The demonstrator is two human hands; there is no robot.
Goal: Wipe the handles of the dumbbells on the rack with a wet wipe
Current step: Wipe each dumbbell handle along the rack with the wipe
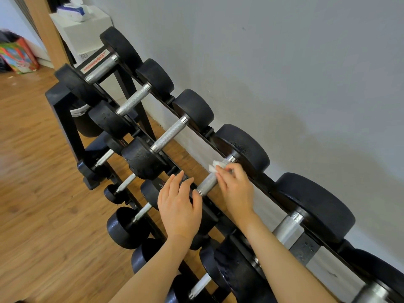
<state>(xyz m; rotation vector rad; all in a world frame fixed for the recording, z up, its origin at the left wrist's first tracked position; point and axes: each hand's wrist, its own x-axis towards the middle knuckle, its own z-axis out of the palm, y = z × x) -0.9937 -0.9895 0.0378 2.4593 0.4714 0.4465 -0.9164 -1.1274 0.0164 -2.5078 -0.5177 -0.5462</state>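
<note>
A black rack [63, 106] carries a row of black dumbbells with knurled silver handles along the grey wall. My right hand [235, 189] pinches a white wet wipe [216, 166] against the far end of one handle [207, 183] in the top row. My left hand [178, 202] rests flat with straight fingers on that dumbbell's near head, which it mostly covers. Other top-row handles lie to the left [169, 133] and to the right [288, 226].
A lower tier holds smaller dumbbells [124, 226] near the wooden floor [32, 193]. A white cabinet [83, 33] with a wipe packet [76, 10] on top stands behind the rack's far end. A colourful bag [18, 55] sits at far left.
</note>
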